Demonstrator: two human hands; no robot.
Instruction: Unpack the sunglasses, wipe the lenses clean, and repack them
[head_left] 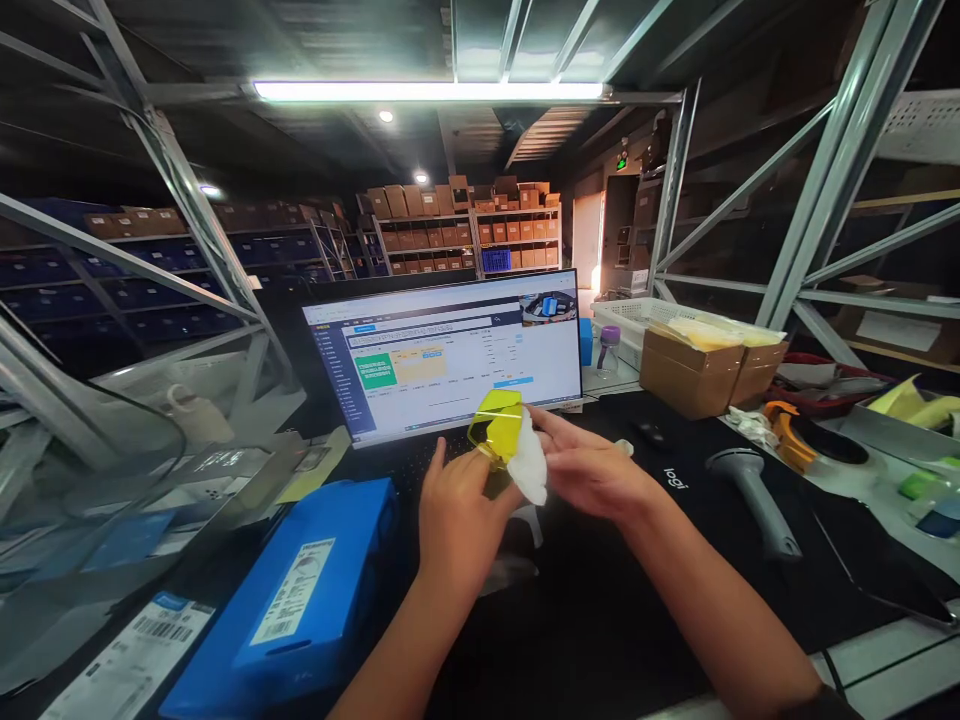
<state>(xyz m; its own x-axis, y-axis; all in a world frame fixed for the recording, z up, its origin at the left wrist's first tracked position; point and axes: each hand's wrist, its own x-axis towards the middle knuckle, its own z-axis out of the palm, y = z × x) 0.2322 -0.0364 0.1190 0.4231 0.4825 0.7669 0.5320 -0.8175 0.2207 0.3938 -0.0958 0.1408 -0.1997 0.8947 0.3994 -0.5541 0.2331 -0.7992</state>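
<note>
Both of my hands are raised over a black desk mat in front of a laptop. My left hand holds a pair of yellow-lensed glasses by its lower edge, fingers closed on it. My right hand pinches a white cloth against the yellow lens. The glasses' clear temple arms hang below the hands and are hard to make out.
A blue case with a white label lies at my left. A grey barcode scanner rests on the mat at right, near an orange tape dispenser and open cardboard boxes. Metal racking surrounds the desk; shelves of cartons stand behind.
</note>
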